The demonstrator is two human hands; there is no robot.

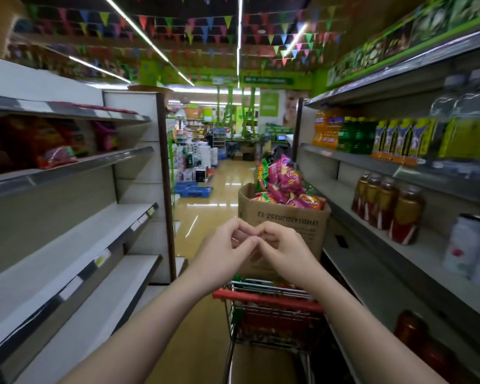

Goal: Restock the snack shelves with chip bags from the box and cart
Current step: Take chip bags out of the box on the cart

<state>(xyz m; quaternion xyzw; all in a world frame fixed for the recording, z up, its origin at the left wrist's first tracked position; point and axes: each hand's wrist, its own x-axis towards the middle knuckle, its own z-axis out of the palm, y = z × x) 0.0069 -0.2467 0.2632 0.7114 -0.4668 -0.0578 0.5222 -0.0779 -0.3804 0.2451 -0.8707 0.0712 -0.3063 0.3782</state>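
My two hands meet in front of me, above the cart's red handle [263, 299]. The left hand [222, 253] and the right hand [283, 252] are both loosely curled, fingertips touching each other at the middle; neither holds anything, no bag and not the handle.

Just past my fingers, straight ahead and a little to the right, stands the box [286, 220], riding on the cart [275, 322]. Its near wall is right behind my knuckles, so the box's open top lies up and forward from both hands. My right hand is slightly nearer to the box's middle; my left sits at its left edge.

The chip bags [284, 181] are heaped above the box rim, pink and red ones in front, a green one standing at the back left. Most lie tumbled with no common direction, so I judge the first pick is whichever bag lies on top of the heap, taken from above.

The snack shelves [75, 236] run along my left, their long axis parallel to the aisle and to the cart. The lower boards look bare near me; a few bags [56, 157] sit on a higher board, blurred. So the coming move, as I judge it, is a reach forward over the near box wall, then a swing left across the aisle. The drinks shelf [399, 167] on my right is close beside the cart.
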